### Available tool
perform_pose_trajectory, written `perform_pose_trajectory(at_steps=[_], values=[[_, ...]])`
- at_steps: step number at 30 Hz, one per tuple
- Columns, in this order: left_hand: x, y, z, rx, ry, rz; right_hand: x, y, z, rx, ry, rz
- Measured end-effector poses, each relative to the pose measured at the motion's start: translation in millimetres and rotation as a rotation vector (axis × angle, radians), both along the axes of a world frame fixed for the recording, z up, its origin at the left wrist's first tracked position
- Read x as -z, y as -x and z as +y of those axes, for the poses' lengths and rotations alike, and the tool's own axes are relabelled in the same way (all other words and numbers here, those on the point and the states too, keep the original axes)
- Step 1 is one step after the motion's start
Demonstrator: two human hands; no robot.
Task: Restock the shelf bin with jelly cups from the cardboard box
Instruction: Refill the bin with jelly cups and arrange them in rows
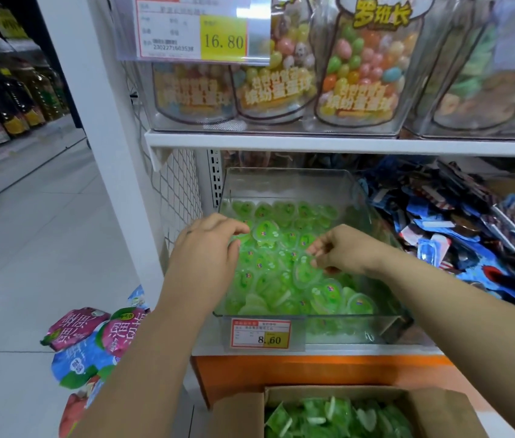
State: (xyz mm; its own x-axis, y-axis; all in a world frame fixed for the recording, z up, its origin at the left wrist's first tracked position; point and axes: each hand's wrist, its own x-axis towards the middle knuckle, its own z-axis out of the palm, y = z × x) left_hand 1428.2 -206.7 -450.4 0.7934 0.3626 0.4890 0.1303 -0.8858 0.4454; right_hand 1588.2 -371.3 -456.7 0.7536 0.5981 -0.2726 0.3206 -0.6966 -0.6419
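Nearest the camera, at the bottom edge, stands an open brown cardboard box [240,415], part filled with small heart-shaped green jelly cups [338,415] under sealed film lids; to its left, on the pale floor, lies a heap of pink, blue and green snack packets [91,339]; above the box, on the lower shelf, the clear plastic shelf bin [284,181] carries a red-and-yellow price tag [260,334] on its front wall and holds a loose layer of the same cups, well below its rim; both hands reach into it over the front wall; the left hand [208,248] has its fingers curled, the tips against the rim of one cup that sits on top of the pile, and the right hand [344,251] has its fingers bent and gathered close over another, though whether either pinches a cup I cannot tell; the cups look light, the plastic shells stiffish but easy to dent, smooth and likely to slip, the film lids the weak part, so a scoop by the handful or a pinch across the sides should serve better than pressing on the lid; just to the right, blue and dark wrapped sweets [458,222] fill the neighbouring bin; farthest, on the shelf above, clear pouches [360,64] of coloured egg-shaped candy stand in a row.
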Motion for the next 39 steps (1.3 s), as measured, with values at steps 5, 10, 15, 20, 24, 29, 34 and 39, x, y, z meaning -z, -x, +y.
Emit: perform_pose_trajectory(at_steps=[5, 10, 15, 20, 24, 29, 34, 39], values=[[-7, -7, -39, 0.063, 0.051, 0.043, -9, 2, 0, 0.115, -0.371, 0.070], [2, -30, -53, 0.056, 0.383, 0.213, -21, 19, 2, 0.099, -0.563, 0.201], [9, -47, -45, 0.042, 0.691, 0.146, -13, 25, -2, 0.287, -0.723, 0.281], [11, -63, -46, 0.074, 0.893, 0.144, 3, 31, -3, 0.325, -0.650, 0.390], [15, -84, -37, -0.028, 0.582, 0.218, 6, 3, 9, 0.460, -0.690, 0.308], [25, -93, -24, -0.114, -0.056, 0.660, 23, -23, 32, 0.553, -0.576, 0.310], [32, -95, -17, -0.050, -0.171, 0.778, 30, -30, 47, 0.576, -0.550, 0.364], [32, -95, -17, -0.040, -0.188, 0.795, 38, -35, 52, 0.576, -0.490, 0.362]])
